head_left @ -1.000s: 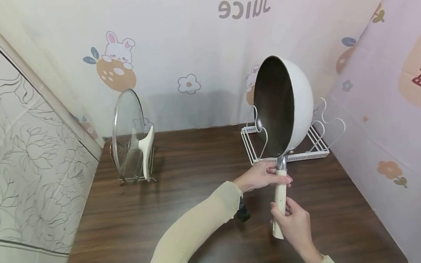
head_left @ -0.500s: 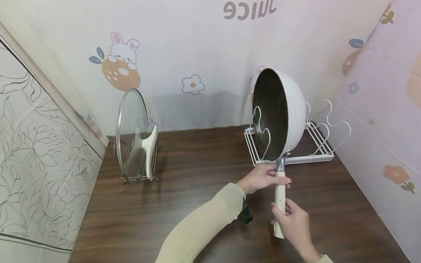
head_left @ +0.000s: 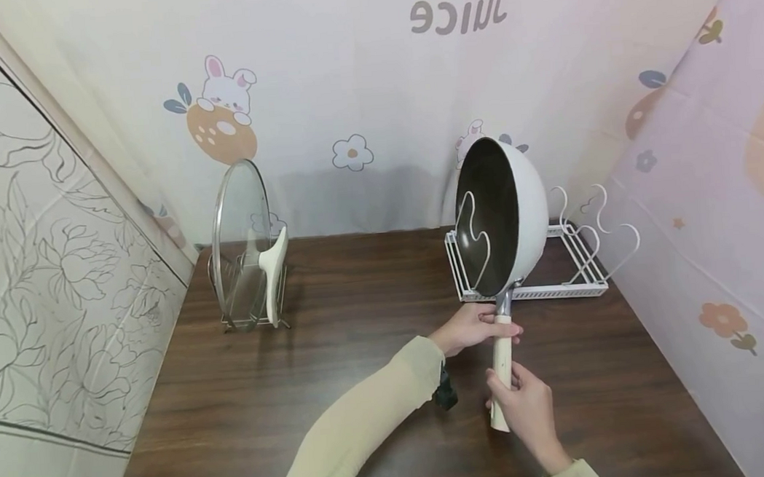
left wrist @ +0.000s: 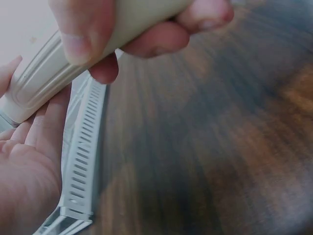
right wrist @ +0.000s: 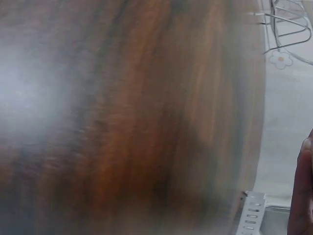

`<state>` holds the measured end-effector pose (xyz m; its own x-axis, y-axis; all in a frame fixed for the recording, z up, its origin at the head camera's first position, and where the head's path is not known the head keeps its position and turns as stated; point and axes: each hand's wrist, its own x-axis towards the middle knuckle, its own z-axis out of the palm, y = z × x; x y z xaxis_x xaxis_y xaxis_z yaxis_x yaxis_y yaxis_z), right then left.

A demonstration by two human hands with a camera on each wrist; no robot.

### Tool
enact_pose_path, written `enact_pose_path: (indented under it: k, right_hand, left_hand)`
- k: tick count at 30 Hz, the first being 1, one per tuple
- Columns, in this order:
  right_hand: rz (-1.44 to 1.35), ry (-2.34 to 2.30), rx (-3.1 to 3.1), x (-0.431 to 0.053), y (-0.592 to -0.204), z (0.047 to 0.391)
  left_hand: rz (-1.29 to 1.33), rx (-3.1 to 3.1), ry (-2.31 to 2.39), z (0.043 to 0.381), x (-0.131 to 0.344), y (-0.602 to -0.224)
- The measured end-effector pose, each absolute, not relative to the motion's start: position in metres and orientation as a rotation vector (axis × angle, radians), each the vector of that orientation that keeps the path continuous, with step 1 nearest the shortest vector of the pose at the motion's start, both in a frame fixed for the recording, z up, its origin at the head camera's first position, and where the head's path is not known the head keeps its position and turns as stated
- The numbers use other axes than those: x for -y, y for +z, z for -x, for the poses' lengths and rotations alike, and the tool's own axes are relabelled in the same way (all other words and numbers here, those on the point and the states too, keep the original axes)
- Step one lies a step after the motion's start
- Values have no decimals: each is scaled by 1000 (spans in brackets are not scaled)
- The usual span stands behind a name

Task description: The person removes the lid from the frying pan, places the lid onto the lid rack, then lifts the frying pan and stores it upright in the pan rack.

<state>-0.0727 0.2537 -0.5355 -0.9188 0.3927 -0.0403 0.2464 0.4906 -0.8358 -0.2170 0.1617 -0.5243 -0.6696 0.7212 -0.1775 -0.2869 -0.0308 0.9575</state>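
A wok [head_left: 530, 218], white outside and dark inside, stands on its edge within a white wire rack [head_left: 559, 291]. One curled wire of the rack passes in front of its dark inner side. Whether the wok's lower rim touches the rack cannot be told. My left hand [head_left: 471, 329] holds the cream handle [head_left: 503, 348] near its metal neck. Lower down, my right hand [head_left: 527, 410] grips the same handle close to its end. In the left wrist view, fingers wrap the ribbed handle [left wrist: 44, 76] above the tabletop. Only the edge of a hand shows in the right wrist view.
To the left, a glass lid [head_left: 241, 247] with a cream grip stands upright in a small wire stand [head_left: 256, 323]. The dark wooden table [head_left: 359, 298] meets a printed cloth [head_left: 373, 86] behind and walls at both sides. More curled rack wires [head_left: 602, 210] rise right of the wok.
The wok has come down and slightly left into the rack, with both hands still on its handle. The head view has shifted a little. The lid has stayed in its stand.
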Motion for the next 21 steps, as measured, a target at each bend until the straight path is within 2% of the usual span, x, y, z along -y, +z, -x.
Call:
enact_pose_path:
  k: [8,17,21]
  right_hand:
    - [501,1365,2618,-257,-548,74]
    - [424,1116,2652,-264,-540,73]
    - [435,1143,2616,-269,-536,71]
  left_hand:
    - [-424,-1563,1763,216,-163,-530]
    - [-361,-1686,1717,219,-152,-528]
    - [-350,-1668,1725,220,-142,-532]
